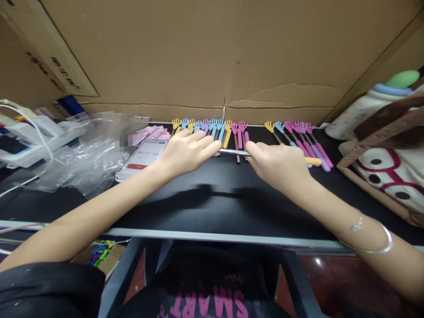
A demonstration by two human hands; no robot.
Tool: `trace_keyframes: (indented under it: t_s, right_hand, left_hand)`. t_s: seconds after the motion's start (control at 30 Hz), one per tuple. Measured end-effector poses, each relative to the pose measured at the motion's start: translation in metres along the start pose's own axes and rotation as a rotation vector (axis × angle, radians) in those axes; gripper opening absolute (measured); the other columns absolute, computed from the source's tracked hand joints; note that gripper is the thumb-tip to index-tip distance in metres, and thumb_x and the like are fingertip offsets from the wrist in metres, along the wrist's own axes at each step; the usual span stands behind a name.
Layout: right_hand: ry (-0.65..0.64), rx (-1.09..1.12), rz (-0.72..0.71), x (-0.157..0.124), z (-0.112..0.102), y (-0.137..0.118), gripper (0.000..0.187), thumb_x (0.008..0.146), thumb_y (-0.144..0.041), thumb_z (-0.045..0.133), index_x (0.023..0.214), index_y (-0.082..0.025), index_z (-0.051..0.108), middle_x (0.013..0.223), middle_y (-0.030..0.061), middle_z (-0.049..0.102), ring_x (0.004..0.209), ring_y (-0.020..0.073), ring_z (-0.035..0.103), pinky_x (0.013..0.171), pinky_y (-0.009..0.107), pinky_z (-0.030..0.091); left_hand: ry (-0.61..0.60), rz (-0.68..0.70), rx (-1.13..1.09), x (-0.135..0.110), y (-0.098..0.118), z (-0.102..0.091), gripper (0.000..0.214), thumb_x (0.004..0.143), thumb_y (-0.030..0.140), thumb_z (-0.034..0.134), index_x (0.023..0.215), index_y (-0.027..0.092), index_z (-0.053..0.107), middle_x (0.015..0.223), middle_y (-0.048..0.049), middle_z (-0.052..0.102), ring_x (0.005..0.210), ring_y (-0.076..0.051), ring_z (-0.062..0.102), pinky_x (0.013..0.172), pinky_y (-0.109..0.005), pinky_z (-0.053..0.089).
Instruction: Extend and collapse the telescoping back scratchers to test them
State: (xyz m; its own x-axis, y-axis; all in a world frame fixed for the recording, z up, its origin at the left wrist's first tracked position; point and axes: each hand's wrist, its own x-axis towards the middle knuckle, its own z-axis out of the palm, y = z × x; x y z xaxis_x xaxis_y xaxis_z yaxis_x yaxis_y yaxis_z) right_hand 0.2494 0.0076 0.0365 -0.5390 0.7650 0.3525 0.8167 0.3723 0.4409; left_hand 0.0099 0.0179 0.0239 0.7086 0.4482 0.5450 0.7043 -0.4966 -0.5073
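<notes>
A telescopic back scratcher is stretched level between my two hands above the black desk, its thin metal rod [233, 152] showing in the gap. My left hand [188, 152] is closed around one end, hiding whatever is there. My right hand [278, 164] is wrapped round the other side, and a yellow handle [313, 161] sticks out beyond it. Behind my hands lies a row of back scratchers with claw heads in yellow, blue, purple and pink [240, 132]. A second group of back scratchers [306, 139] lies to the right, partly behind my right hand.
Left of my left hand lie a phone [142, 160] with a running timer, pink packets [150, 133] and crumpled clear plastic bags [96, 145]. A white power strip [29, 141] sits far left. At right are a bottle [357, 112] and a fabric bag [391, 163]. Cardboard [198, 53] walls the back.
</notes>
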Motion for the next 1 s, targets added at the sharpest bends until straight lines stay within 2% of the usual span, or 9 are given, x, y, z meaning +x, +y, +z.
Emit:
trace_keyframes:
  t_s: [0.13,0.23,0.3,0.37,0.57,0.73,0.83,0.9,1.0]
  right_hand:
    - [-0.093,-0.134,0.124,-0.019,0.023,0.061,0.041,0.093,-0.036,0.024,0.083,-0.018,0.060,0.069,0.0083,0.062,0.058,0.0141,0.047,0.051,0.027,0.012]
    - [-0.154,-0.250,0.289,-0.045,0.043,0.120,0.038,0.091,-0.037,0.027,0.075,-0.018,0.055,0.066,0.0091,0.059,0.057,0.0148,0.044,0.051,0.027,0.014]
    - [-0.164,-0.300,0.359,-0.062,0.053,0.146,0.032,0.088,-0.040,0.034,0.073,-0.019,0.052,0.067,0.0096,0.059,0.058,0.0154,0.045,0.050,0.027,0.015]
    - [-0.166,-0.295,0.348,-0.076,0.058,0.158,0.028,0.086,-0.042,0.038,0.073,-0.020,0.050,0.070,0.0087,0.061,0.060,0.0162,0.047,0.051,0.027,0.017]
    - [-0.150,-0.269,0.344,-0.084,0.055,0.153,0.022,0.084,-0.039,0.041,0.077,-0.021,0.050,0.078,0.0096,0.064,0.065,0.0179,0.052,0.053,0.027,0.019]
    - [-0.159,-0.212,0.294,-0.079,0.064,0.165,0.023,0.087,-0.037,0.039,0.083,-0.021,0.053,0.079,0.0102,0.065,0.067,0.0177,0.052,0.055,0.027,0.021]
    - [-0.118,-0.224,0.326,-0.068,0.071,0.165,0.028,0.088,-0.039,0.037,0.084,-0.019,0.056,0.080,0.0113,0.066,0.065,0.0166,0.051,0.054,0.027,0.019]
    - [-0.120,-0.208,0.323,-0.055,0.067,0.149,0.032,0.089,-0.040,0.035,0.083,-0.018,0.058,0.079,0.0111,0.066,0.063,0.0156,0.050,0.053,0.027,0.017]
    - [-0.095,-0.123,0.205,-0.031,0.050,0.097,0.036,0.090,-0.037,0.032,0.079,-0.016,0.059,0.074,0.0097,0.066,0.061,0.0139,0.049,0.052,0.025,0.014]
  left_hand:
    - [-0.049,-0.080,0.119,-0.051,-0.052,-0.008,0.034,0.099,0.031,0.033,0.077,0.020,0.056,0.068,-0.0027,0.059,0.067,-0.014,0.052,0.052,-0.031,0.028]
    - [-0.179,-0.259,0.236,-0.098,-0.093,-0.020,0.048,0.102,0.030,0.020,0.071,0.015,0.054,0.065,-0.0044,0.054,0.075,-0.012,0.053,0.051,-0.030,0.023]
    - [-0.267,-0.352,0.267,-0.122,-0.107,-0.026,0.056,0.102,0.031,0.013,0.072,0.011,0.055,0.070,-0.0094,0.055,0.087,-0.017,0.056,0.053,-0.033,0.022]
    - [-0.308,-0.383,0.262,-0.134,-0.112,-0.029,0.060,0.102,0.032,0.010,0.072,0.007,0.056,0.072,-0.0128,0.055,0.095,-0.021,0.057,0.053,-0.035,0.021]
    - [-0.184,-0.313,0.161,-0.125,-0.109,-0.022,0.057,0.102,0.032,0.013,0.075,0.007,0.056,0.071,-0.0129,0.055,0.104,-0.021,0.054,0.053,-0.036,0.014]
    - [-0.185,-0.276,0.181,-0.124,-0.119,-0.014,0.064,0.102,0.034,0.008,0.071,0.010,0.059,0.069,-0.0130,0.056,0.093,-0.015,0.056,0.053,-0.035,0.018]
    - [-0.172,-0.291,0.270,-0.124,-0.121,-0.011,0.058,0.101,0.032,0.013,0.077,0.012,0.063,0.072,-0.0120,0.060,0.085,-0.013,0.059,0.054,-0.033,0.023]
    - [-0.160,-0.241,0.311,-0.115,-0.112,-0.009,0.050,0.101,0.030,0.020,0.080,0.015,0.064,0.071,-0.0084,0.063,0.078,-0.012,0.060,0.052,-0.030,0.026]
    - [-0.123,-0.034,0.265,-0.080,-0.076,-0.003,0.035,0.098,0.028,0.033,0.082,0.020,0.063,0.071,-0.0014,0.065,0.071,-0.011,0.060,0.048,-0.026,0.029]
